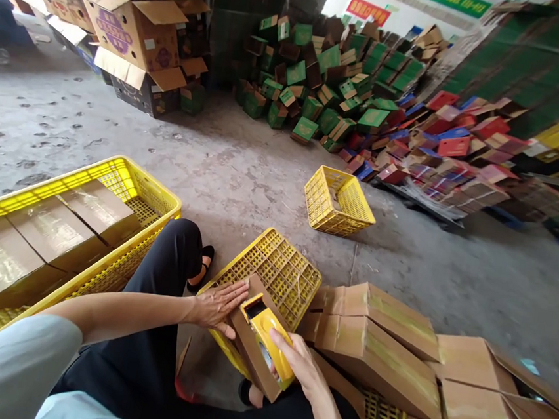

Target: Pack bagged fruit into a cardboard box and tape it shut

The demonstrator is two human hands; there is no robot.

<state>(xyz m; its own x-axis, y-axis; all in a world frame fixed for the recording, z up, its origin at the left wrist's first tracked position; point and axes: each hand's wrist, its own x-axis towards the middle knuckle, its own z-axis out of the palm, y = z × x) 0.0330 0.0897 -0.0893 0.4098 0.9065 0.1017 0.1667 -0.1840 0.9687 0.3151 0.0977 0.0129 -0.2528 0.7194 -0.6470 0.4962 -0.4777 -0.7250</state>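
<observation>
My right hand (pixel 300 363) grips a yellow tape dispenser (pixel 264 326), which rests along the top of a small brown cardboard box (pixel 263 379). Part of a tape roll shows in the dispenser's side. My left hand (pixel 218 304) lies on the near-left edge of that box, fingers stretched out toward the dispenser. Beneath the box is a yellow plastic crate (pixel 281 262) with its slatted face up, between my legs. Flattened-looking brown cartons (pixel 389 352), several with shiny tape strips, are piled to the right of my right hand.
A large yellow basket (pixel 155 197) at my left holds taped brown boxes (pixel 54 231). A smaller yellow basket (pixel 342 205) stands on the concrete floor ahead. Green boxes (pixel 314 107) and red and blue boxes (pixel 456 144) lie heaped farther back. Open cartons (pixel 133 31) are stacked at back left.
</observation>
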